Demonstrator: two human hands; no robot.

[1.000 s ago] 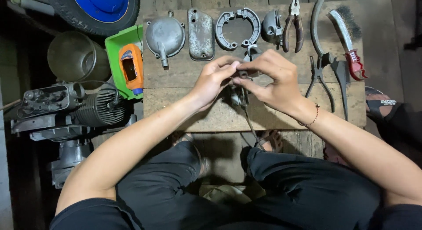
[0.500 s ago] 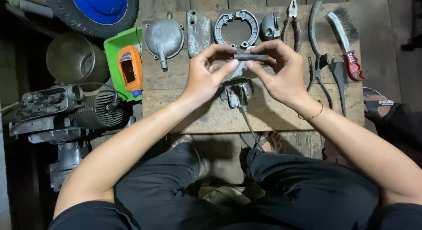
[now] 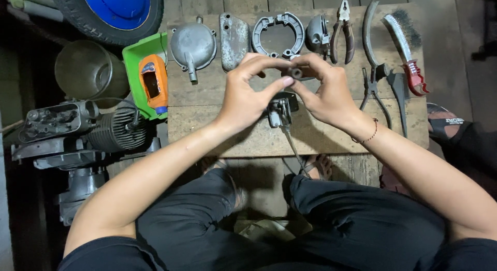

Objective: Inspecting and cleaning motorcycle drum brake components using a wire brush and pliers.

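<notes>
Both hands meet over a low wooden bench (image 3: 207, 126). My left hand (image 3: 248, 92) and my right hand (image 3: 326, 90) together pinch a short dark cylindrical metal part (image 3: 296, 72), held end-on above the bench. Just below the fingers a small dark metal assembly (image 3: 279, 111) rests on the boards, with a thin cable (image 3: 295, 149) trailing off the front edge toward my legs.
Along the back of the bench lie a round metal cover (image 3: 192, 43), a flat plate (image 3: 234, 33), brake shoes (image 3: 278, 30), pliers (image 3: 341, 27), a wire brush (image 3: 406, 48). A green tray (image 3: 135, 59) holds an orange part (image 3: 154, 79). An engine (image 3: 77, 131), a pot (image 3: 88, 69) and a wheel (image 3: 108, 9) stand left.
Both hands have lifted the cylindrical part off the assembly and turned it end-on toward the camera. The assembly, covered a second ago, now shows below the fingers.
</notes>
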